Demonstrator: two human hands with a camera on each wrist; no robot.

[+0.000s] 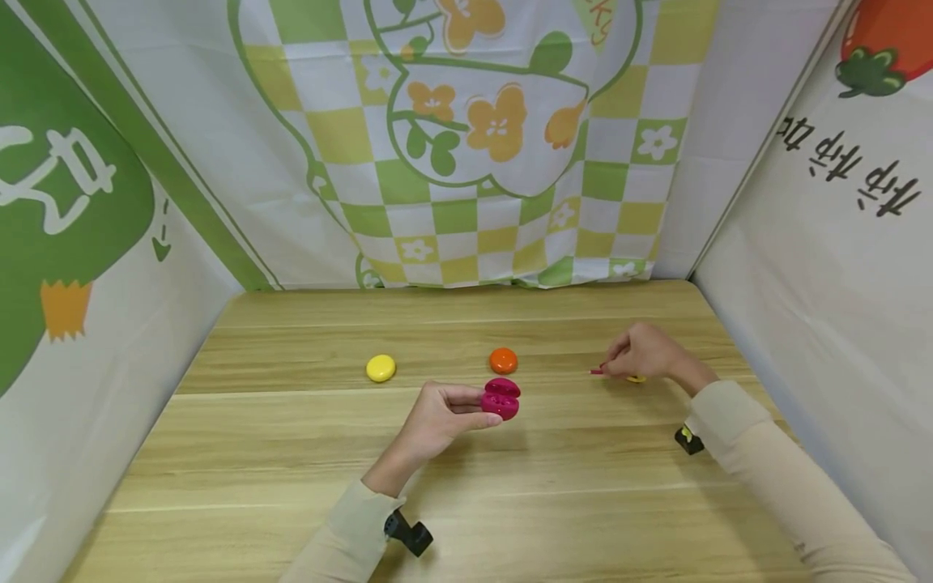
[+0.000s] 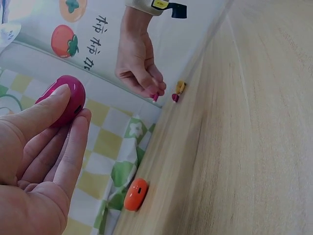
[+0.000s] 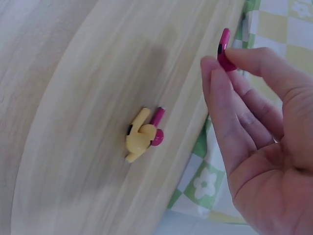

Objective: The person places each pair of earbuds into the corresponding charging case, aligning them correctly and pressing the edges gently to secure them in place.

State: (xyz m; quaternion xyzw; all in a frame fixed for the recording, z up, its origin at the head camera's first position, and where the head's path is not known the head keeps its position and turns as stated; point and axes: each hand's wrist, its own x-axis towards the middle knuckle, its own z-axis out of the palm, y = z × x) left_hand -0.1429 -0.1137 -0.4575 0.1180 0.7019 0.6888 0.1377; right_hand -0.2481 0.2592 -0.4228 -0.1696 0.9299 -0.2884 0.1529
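My left hand [image 1: 437, 417] holds a magenta earbud case [image 1: 501, 401] by its side, thumb at the front and fingers behind. Its lid is flipped up in the head view, while the left wrist view shows the rounded shell [image 2: 73, 100]. Off to the right, my right hand [image 1: 645, 352] pinches a magenta earbud [image 3: 224, 51] between thumb and fingertips, its stem pointing away from the fingers. Below that hand, yellow earbuds [image 3: 138, 138] lie bunched on the table against another magenta earbud [image 3: 157, 137].
A closed orange case [image 1: 503, 360] sits on the wooden table [image 1: 466, 502] just behind the magenta case. Farther left lies a round yellow case [image 1: 381, 368]. Printed cloth [image 1: 474, 227] hangs along the table's back edge, with white walls on both sides.
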